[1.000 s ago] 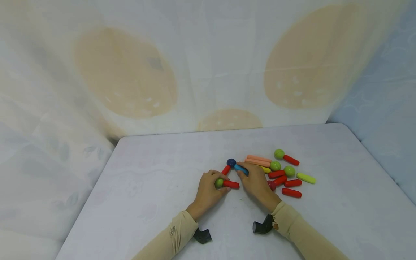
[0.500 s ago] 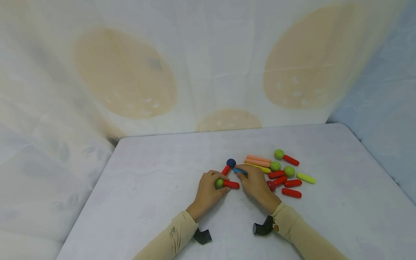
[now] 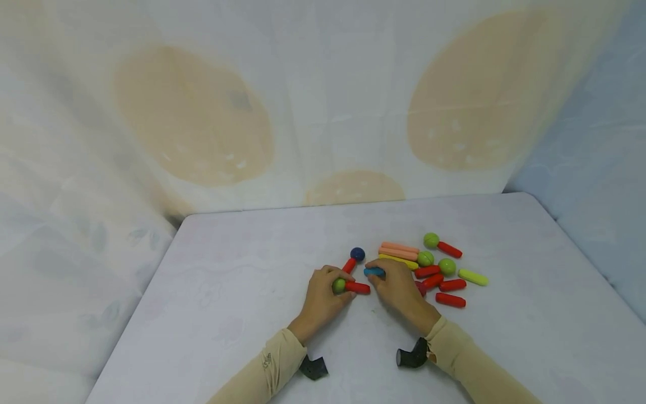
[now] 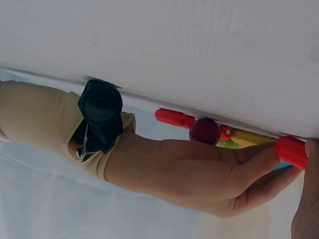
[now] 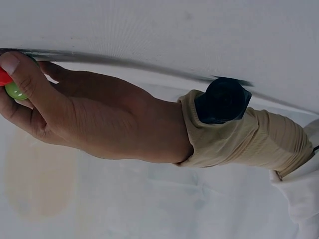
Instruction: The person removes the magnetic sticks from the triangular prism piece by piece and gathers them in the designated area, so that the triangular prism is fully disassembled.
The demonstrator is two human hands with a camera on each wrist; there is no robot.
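Observation:
My left hand [image 3: 328,284] grips a green ball [image 3: 338,285] on the table [image 3: 242,314], with a red stick [image 3: 359,288] joined to the ball and pointing right. A second red stick [image 3: 349,265] runs from that ball up to a dark blue ball [image 3: 357,254]. My right hand [image 3: 382,275] pinches a blue stick [image 3: 374,271] that lies level just right of the second red stick, apart from the blue ball. In the right wrist view the left hand [image 5: 30,107] curls round the green ball [image 5: 14,91]. The left wrist view shows the right hand [image 4: 259,172] beside the red stick [image 4: 291,152].
A loose pile lies right of my right hand: salmon sticks [image 3: 400,248], a yellow stick [image 3: 400,261], green balls [image 3: 431,240], red sticks [image 3: 450,300], a lime stick [image 3: 473,277] and a dark red ball [image 3: 419,287]. Draped cloth walls stand behind and beside the table.
My right hand has drawn the blue stick back from the blue ball toward me and turned it level. The left hand and its ball have stayed put.

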